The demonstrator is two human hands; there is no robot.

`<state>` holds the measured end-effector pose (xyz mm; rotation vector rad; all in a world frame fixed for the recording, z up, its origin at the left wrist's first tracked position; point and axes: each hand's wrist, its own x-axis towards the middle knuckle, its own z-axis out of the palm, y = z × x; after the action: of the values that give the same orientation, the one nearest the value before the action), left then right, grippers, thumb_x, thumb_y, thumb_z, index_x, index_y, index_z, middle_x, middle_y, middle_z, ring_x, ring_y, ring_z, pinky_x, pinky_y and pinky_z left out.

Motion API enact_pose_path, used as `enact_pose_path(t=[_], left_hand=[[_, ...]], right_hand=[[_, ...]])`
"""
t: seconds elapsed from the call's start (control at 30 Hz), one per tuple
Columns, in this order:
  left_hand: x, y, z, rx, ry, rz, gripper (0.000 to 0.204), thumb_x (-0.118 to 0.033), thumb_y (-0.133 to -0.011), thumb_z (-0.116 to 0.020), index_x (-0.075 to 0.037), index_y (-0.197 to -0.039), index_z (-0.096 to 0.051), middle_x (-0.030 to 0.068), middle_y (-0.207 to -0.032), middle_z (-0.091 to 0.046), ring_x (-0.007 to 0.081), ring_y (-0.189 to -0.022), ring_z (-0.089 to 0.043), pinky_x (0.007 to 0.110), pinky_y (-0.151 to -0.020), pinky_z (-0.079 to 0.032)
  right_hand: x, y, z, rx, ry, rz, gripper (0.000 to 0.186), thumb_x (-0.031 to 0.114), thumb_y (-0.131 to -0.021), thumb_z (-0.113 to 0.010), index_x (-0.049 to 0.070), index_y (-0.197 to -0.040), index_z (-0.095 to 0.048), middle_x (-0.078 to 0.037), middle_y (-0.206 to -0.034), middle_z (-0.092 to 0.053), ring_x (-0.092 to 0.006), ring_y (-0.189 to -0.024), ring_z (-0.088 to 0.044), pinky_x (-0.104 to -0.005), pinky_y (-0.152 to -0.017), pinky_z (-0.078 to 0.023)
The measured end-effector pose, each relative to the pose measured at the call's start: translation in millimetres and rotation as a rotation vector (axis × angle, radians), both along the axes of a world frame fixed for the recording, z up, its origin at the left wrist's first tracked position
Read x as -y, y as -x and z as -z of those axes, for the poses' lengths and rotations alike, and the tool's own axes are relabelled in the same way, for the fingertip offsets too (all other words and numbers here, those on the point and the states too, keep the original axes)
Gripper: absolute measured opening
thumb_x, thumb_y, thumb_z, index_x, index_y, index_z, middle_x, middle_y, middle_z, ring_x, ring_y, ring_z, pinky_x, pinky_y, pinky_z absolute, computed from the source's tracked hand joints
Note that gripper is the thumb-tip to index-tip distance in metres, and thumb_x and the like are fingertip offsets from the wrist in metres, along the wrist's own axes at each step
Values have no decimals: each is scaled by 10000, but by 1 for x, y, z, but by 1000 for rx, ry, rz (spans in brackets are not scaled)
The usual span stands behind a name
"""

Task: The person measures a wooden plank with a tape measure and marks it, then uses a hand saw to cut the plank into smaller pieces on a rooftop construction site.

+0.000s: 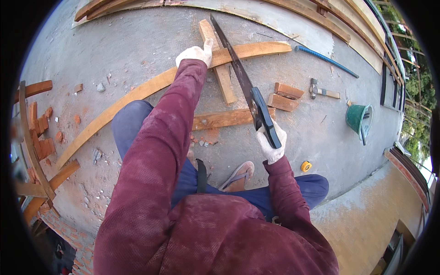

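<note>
My right hand (273, 143), in a white glove, is closed round the black handle of a handsaw (238, 68). The dark blade points away from me and lies across a long wooden plank (117, 98), just right of my left hand. My left hand (195, 55), gloved too, grips that plank, its thumb pointing up. The plank rests across a short wooden block (224, 82), which runs away from me beneath it. Whether the teeth touch the wood I cannot tell. Nearer my legs, another timber piece (220, 120) lies on the floor, partly behind the saw handle.
On the right are cut wood blocks (284, 98), a hammer (324, 90), a blue rod (327, 60), a green bucket (359, 118) and a yellow tape measure (306, 166). Broken bricks (43, 144) and scrap timber (50, 185) lie at left. Long boards (316, 23) line the far side.
</note>
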<state>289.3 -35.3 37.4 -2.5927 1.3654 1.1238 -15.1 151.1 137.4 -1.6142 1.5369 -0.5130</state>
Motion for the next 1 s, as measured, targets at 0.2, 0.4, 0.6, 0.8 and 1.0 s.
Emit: enact_pose_path(t=[0.2,0.4,0.6,0.8,1.0], left_hand=[[3,-7,-1,-48,-49,22,952,-724,-1014,-112,-39,-1285,-716,227,-1305,-685,367,-1290,-623,481,-1097,-442],[12,-9,8,-52,-30,82,905,-698,-1025,-146,-50,-1269,-728,205,-1296,-699,355,-1256,-651,465,-1066,-470],[3,-9,22,12,163,42,776,-694,-1031,-247,-62,-1246,-643,237,-1187,-724,374,-1141,-698,497,-1000,-514],[-17,-3,34,122,699,166,544,-524,-937,-658,-66,-1226,-613,185,-1121,-703,376,-1048,-673,503,-936,-516],[-40,-23,37,369,705,244,542,-502,-912,-677,-76,-1242,-620,143,-1196,-668,359,-1166,-605,562,-1107,-365]], right_hand=[[-36,0,-32,0,78,121,398,23,-828,-722,-50,-1218,-686,7,-769,-647,-47,-700,-546,-255,-654,-486],[-33,31,-193,120,179,394,654,31,-712,-698,-109,-1347,-621,-42,-716,-665,-110,-622,-606,-245,-655,-506],[31,98,-222,-554,456,213,606,-49,-827,-615,6,-1430,-588,-132,-1040,-751,-205,-886,-732,-335,-807,-562],[53,177,-12,-973,413,156,845,79,-771,-715,202,-1550,-412,-153,-889,-666,-401,-809,-683,-518,-715,-541],[46,164,86,-865,141,-55,986,94,-716,-754,119,-1596,-309,-192,-1040,-662,-386,-915,-683,-503,-805,-547]])
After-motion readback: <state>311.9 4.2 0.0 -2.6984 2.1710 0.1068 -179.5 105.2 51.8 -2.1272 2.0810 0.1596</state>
